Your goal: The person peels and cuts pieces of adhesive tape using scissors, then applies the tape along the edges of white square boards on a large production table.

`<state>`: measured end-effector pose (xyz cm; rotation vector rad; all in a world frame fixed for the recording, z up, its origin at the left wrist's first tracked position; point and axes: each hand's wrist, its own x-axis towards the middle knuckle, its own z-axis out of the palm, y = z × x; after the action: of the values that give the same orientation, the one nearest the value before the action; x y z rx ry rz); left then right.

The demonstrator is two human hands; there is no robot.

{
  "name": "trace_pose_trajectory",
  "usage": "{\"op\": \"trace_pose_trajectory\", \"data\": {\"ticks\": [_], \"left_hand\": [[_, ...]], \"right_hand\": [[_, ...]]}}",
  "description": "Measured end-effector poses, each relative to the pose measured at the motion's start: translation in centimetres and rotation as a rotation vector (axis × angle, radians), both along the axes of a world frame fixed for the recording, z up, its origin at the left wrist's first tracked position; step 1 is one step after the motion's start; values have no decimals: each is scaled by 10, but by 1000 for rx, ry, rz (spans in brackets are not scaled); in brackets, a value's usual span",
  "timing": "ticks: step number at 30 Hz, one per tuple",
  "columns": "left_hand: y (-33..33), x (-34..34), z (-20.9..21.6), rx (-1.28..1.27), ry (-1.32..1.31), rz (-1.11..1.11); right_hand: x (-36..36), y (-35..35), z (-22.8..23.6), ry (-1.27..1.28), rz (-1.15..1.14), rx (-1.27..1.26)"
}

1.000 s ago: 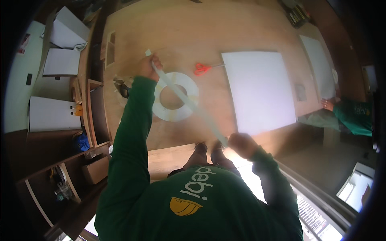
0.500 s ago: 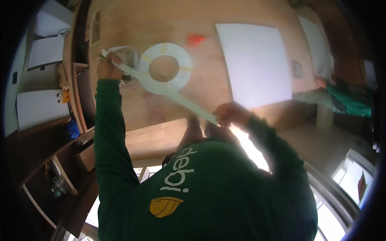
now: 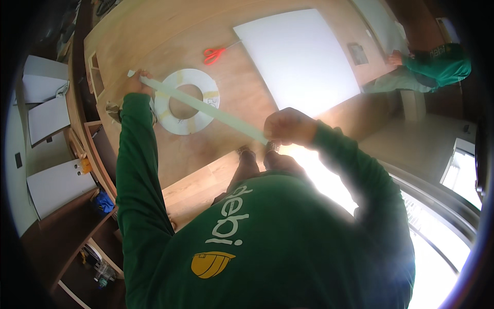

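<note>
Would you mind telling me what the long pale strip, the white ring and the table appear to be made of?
Strip: pale, matte, spanning straight between left hand and right hand; probably tape or thin plastic. Ring: flat, white, yellowish patches; likely card or foam board. Table: light wood, visible grain, satin finish.

A long, pale strip [image 3: 203, 108] stretched taut in a straight slanted line, its far end pinched in the left hand [image 3: 136, 82] and its near end gripped in the closed right hand [image 3: 288, 126]. It ran right across a flat white ring [image 3: 182, 121], passing over the ring's round hole. The ring lay flat on the wooden table [image 3: 154, 36], its surface marked with faint yellowish patches, just beside the left hand.
</note>
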<state>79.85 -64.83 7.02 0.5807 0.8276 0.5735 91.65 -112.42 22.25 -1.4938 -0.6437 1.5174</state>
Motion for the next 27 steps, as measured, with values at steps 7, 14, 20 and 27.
{"op": "trace_pose_trajectory", "data": {"ticks": [7, 14, 20, 27], "left_hand": [[-12, 15, 2, -24, 52, 15], [4, -8, -26, -132, -109, -36], [-41, -39, -26, -193, -119, 6], [-77, -72, -24, -67, -8, 122]], "right_hand": [[-2, -5, -8, 29, -57, 1], [-26, -14, -49, -194, -6, 140], [-69, -50, -161, -707, 355, 92], [-87, -58, -220, -685, 285, -45]]}}
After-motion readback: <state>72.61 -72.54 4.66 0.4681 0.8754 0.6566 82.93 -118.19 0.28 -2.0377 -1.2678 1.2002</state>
